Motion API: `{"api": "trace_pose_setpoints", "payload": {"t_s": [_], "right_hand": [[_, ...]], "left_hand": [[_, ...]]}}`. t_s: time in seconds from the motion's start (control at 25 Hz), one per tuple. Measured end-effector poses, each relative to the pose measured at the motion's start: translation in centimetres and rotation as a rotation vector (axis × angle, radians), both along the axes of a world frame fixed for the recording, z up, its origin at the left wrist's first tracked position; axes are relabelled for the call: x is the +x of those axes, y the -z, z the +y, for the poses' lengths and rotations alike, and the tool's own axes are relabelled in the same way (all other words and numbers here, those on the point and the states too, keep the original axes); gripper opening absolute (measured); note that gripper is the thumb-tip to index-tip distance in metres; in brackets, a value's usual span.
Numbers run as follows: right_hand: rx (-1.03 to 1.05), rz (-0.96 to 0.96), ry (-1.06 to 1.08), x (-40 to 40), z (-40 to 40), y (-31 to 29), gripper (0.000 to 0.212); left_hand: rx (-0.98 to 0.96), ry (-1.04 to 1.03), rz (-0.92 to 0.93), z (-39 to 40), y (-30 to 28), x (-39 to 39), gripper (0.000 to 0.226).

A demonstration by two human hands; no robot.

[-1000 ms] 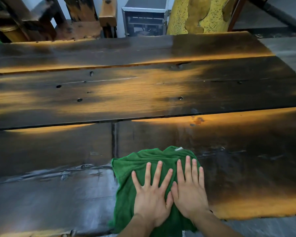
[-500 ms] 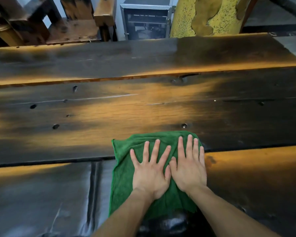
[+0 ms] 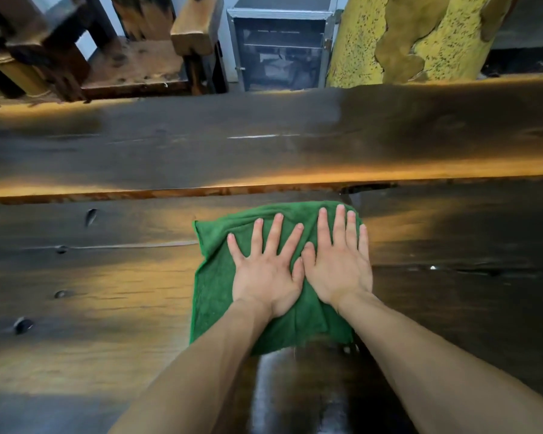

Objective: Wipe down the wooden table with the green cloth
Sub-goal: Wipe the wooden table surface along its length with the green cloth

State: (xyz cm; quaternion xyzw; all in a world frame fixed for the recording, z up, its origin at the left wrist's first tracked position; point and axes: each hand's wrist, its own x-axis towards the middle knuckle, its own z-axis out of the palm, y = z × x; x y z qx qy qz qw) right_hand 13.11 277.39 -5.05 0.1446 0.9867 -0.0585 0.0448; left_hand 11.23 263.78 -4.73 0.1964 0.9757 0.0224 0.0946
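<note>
The cloth (image 3: 276,277) is pressed flat on the table (image 3: 113,308) under both palms; nothing is clenched or pinched. The left hand (image 3: 265,274) and right hand (image 3: 337,264) are laid side by side, fingers spread, thumbs touching. The cloth is judged soft, light and limp, so it is likely to bunch if pushed by one edge; it is best driven by downward pressure through the middle, as it is held now. Its far hem is just short of the plank seam (image 3: 201,192) ahead of the fingertips. A wet sheen is seen behind the wrists. Knots and holes are scattered to the left. Beyond the far edge, wooden furniture (image 3: 132,57), a metal cabinet (image 3: 282,48) and a yellow trunk (image 3: 405,39) are seen.
</note>
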Motion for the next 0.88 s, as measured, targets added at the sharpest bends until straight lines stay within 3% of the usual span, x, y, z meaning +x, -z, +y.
{"api": "trace_pose_setpoints", "payload": {"t_s": [0.88], "right_hand": [[-0.016,0.031,0.084,-35.1,12.0,0.1,0.065]], "left_hand": [[0.058,0.007,0.038,12.3,0.2,-35.6,0.056]]}}
